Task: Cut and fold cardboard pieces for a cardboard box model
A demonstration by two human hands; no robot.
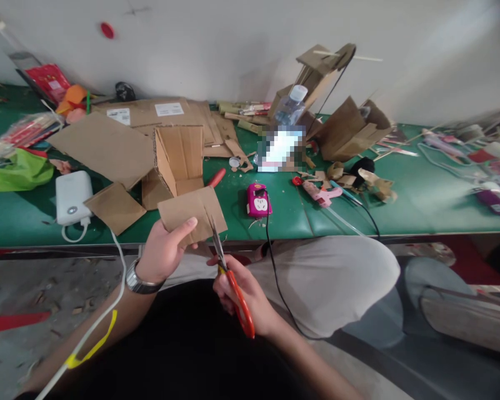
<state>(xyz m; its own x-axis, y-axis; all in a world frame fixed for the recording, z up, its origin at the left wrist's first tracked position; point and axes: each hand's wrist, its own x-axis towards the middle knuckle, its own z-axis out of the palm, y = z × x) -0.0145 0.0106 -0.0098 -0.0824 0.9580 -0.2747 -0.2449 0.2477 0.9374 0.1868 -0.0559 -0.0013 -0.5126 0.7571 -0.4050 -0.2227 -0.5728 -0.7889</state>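
Card (183,214) is above the front edge of the bench (291,222), held by our left grip (166,253), thumb on top and fingers beneath. Our right grip (253,291) is closed on the handles of the scissors (232,280). The blades point away from us and lie at the right-hand part of the card.

Progress: we judge the cut to be under way and incomplete. A thin dark line runs ahead of the blades, and we cannot tell whether it is a slit or a mark. The strip to its right appears attached, so its separation is outstanding. The box (187,155) stands open-topped behind the card; we see its joined walls. A separate panel (119,208) lies to its left, partly over the sheet's near side or just beside it; the overlap is unclear.

Surroundings: the sheet (108,144) lies left of the box, and the power bank (73,194) sits beyond our left wrist. The socket (258,203), glue gun (323,194) and bottle (291,108) occupy the right side.

Obstructions: the white cable (120,272) passes along our left forearm, and the black lead (270,250) hangs near our right grip. We judge both to be snag risks.
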